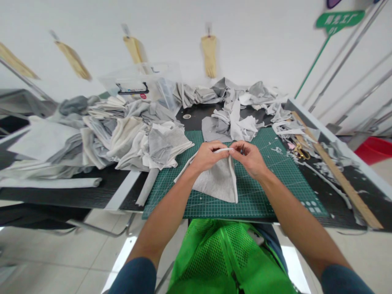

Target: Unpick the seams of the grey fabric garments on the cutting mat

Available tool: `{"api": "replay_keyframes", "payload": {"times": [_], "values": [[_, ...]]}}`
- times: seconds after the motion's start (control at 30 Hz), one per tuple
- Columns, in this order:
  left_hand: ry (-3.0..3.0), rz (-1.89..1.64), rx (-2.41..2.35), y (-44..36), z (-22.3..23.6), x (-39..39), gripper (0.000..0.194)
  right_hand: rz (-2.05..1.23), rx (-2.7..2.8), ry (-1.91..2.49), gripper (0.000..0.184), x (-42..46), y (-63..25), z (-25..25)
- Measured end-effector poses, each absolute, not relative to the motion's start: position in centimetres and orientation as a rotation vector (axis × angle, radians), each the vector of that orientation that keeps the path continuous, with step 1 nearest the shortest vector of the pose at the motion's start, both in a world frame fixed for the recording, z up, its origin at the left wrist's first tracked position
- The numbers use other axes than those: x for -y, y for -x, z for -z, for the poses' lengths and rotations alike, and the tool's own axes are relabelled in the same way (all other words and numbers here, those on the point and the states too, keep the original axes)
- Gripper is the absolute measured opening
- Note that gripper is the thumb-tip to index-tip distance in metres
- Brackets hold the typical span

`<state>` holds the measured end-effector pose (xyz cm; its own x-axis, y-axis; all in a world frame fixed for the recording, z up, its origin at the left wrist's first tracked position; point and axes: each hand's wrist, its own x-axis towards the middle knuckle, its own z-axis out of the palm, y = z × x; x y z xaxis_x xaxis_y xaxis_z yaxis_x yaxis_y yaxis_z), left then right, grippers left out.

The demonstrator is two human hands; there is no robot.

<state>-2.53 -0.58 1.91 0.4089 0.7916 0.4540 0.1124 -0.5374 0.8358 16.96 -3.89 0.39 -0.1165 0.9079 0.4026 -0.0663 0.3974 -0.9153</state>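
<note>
A gray fabric piece (216, 183) is over the front middle part of a green cutting mat (257, 200), which lies on a black counter (196, 112). The left hand (208, 156) grasps the upper edge of this fabric piece, with the thumb and the fingers pressed together on it. The right hand (249, 160) is just beside, and its fingers are pinching the same edge near the corner. From this edge the cloth falls toward the mat, and one pale border runs down on its right side; whether the lower edge touches the mat, I cannot tell. To the left there is a large pile of folded fabric (131, 134) in gray and off-white, and behind it stands a transparent plastic box (159, 90) with a dark handle. A roll of tape (186, 116) lies on the counter behind the mat, near a heap of fabric scraps (234, 124). At the right are scissors (301, 153) with golden handles, among small cuttings, and a long wooden ruler (339, 175) is placed obliquely beside them. The person wears a green mesh vest (202, 253). On the floor at the far right stands a red bin (375, 149).
</note>
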Motion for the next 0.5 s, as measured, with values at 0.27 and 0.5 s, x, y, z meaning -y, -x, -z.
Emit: {"api": "replay_keyframes", "payload": {"times": [0.27,0.5], "values": [[-1.828,-1.098,-0.66,2.69,-1.78,0.49,0.033,-1.157,1.272,0.812,0.04,3.95,-16.59,-0.95],[-1.722,-1.123,-0.692,2.78,-1.6,0.33,0.035,-1.055,1.279,0.911,0.038,3.66,-17.16,-0.69]]}}
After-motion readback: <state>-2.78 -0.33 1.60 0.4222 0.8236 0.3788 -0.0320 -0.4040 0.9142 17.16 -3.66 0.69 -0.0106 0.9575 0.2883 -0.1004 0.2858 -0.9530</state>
